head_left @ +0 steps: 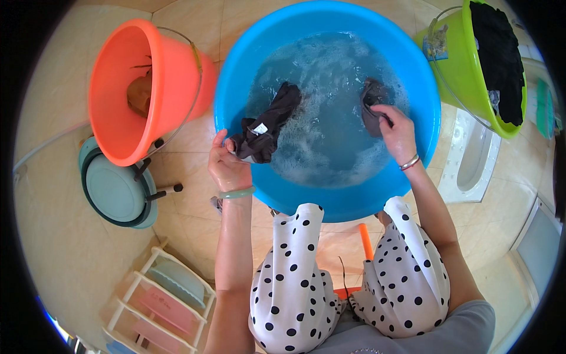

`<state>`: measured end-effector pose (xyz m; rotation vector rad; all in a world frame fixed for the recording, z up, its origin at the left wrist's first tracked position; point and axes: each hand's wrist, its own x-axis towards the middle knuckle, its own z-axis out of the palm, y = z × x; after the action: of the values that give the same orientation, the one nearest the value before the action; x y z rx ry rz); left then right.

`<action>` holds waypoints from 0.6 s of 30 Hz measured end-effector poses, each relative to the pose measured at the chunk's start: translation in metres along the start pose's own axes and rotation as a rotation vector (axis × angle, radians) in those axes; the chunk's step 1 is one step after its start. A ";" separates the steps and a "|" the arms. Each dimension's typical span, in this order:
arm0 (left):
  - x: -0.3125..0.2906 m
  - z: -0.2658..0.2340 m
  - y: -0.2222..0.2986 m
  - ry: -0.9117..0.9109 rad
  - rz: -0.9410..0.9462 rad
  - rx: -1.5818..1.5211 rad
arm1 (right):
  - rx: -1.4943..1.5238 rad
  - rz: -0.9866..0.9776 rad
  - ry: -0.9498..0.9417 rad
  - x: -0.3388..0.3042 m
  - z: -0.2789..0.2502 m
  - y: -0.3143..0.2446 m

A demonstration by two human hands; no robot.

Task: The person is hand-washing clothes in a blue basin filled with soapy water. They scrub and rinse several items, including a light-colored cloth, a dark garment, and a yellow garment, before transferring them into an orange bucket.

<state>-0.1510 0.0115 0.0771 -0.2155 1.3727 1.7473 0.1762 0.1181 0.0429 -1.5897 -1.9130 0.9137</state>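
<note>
A large round blue tub (330,203) of soapy water stands in front of my knees. At its left rim, my left hand (229,167) is closed on the end of a dark garment (268,127) with a small white label. The garment's far end reaches into the tub; whether it touches the water I cannot tell. On the right side of the tub, my right hand (398,131) pinches the edge of a dark grey cloth (372,97), which lies partly in the water. Whether the two dark pieces join under the suds cannot be seen.
An orange-pink bucket (197,88) with brown cloth inside tilts at the left. At the right is a green bucket (451,65) with black cloth (498,59). Below the left bucket leans a folded pale green basin (115,186); a white rack (156,295) stands lower left, a squat toilet (471,153) right.
</note>
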 end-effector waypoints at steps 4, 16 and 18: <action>-0.010 0.010 0.009 -0.071 -0.054 -0.008 | -0.249 -0.222 -0.067 -0.004 0.012 -0.023; -0.058 0.032 -0.039 -0.358 0.029 0.718 | 0.981 0.318 -0.506 -0.019 0.066 -0.068; -0.068 0.032 -0.051 -0.449 0.084 0.953 | 1.091 0.420 -0.425 -0.007 0.049 -0.069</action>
<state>-0.0623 0.0034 0.0940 0.7165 1.7013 0.9449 0.0969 0.0957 0.0629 -1.1202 -0.8860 2.1162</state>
